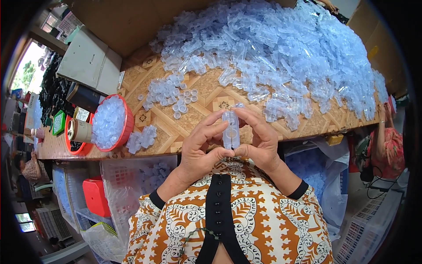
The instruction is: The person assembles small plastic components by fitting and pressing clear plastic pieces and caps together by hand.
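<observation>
Just above the table's front edge, a clear, slim plastic case (pixel 231 128) stands upright between my two hands. My left hand (pixel 198 147) pinches it from the left, thumb at its lower end and fingers along its side. On the other side my right hand (pixel 260 141) is closed on it too, thumb at the bottom and fingers near the top. A large heap of similar clear plastic pieces (pixel 281 48) covers the table's far and right parts. Small round clear caps (pixel 169 93) lie loose beyond my left hand. More caps fill a red basin (pixel 129 125).
A few clear pieces (pixel 143 139) lie beside the basin. Left of it are a beige roll (pixel 80 130), a green container (pixel 58 122) and a pale box (pixel 90 61). Cardboard (pixel 132 22) walls the back. Below the table hang plastic bags (pixel 121 180). Another person (pixel 391 147) is at the right.
</observation>
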